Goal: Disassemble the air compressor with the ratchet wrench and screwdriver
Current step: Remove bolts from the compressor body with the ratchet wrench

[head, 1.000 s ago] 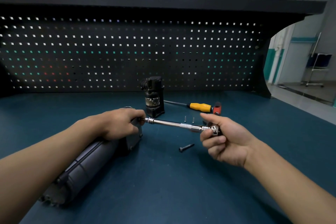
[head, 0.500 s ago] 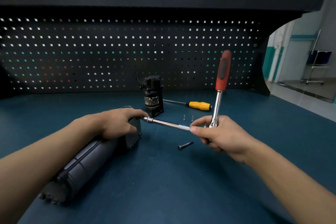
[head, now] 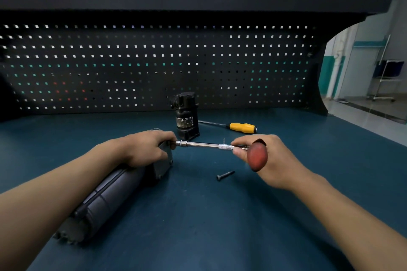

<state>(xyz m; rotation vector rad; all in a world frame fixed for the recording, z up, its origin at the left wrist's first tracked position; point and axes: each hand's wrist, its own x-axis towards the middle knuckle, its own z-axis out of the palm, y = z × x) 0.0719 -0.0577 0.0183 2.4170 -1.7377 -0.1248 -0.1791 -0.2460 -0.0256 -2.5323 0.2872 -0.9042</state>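
1. The dark pegboard (head: 154,68) is set upright along the far edge of the blue surface (head: 198,226).
2. The air compressor (head: 105,200) is laid on its side at the left of the surface, with its long dark cylinder run toward the viewer.
3. Its far end is gripped by the left hand (head: 145,149), whose fingers are curled over the housing.
4. The ratchet wrench (head: 256,157) is pinched at its head by the right hand (head: 273,160). Its red handle is pointed at the camera, and its steel extension bar (head: 202,144) is run level to the compressor's end.
5. A black detached part (head: 186,116) is stood upright near the pegboard.
6. The yellow-handled screwdriver (head: 240,127) is laid just right of that part.
7. A black bolt (head: 225,175) is laid on the surface below the bar.
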